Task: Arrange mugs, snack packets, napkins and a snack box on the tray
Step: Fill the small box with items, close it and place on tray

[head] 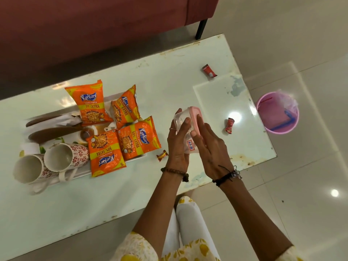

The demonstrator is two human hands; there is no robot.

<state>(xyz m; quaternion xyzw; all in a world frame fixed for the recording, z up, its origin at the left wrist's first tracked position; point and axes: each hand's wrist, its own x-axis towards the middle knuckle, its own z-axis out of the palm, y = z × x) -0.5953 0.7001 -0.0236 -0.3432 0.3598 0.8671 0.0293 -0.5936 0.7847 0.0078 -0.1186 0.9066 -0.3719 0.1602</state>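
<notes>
A clear snack box (pixel 183 117) with a pink lid is held above the table, tipped on its side. My left hand (pixel 177 146) grips its clear body and my right hand (pixel 209 147) presses on the pink lid. To the left lies the white tray (pixel 140 157) carrying several orange snack packets (pixel 138 140), two white mugs with red flower patterns (pixel 64 157) lying on their sides, and a crumpled napkin (pixel 68 120) beside brown wooden pieces.
Small red sweet wrappers lie on the glass table (pixel 169 81): one at the far right (pixel 209 71), one near the box (pixel 230 125), one by the tray (pixel 162 155). A pink bin (pixel 277 112) stands on the floor to the right. A maroon sofa (pixel 94 21) runs behind the table.
</notes>
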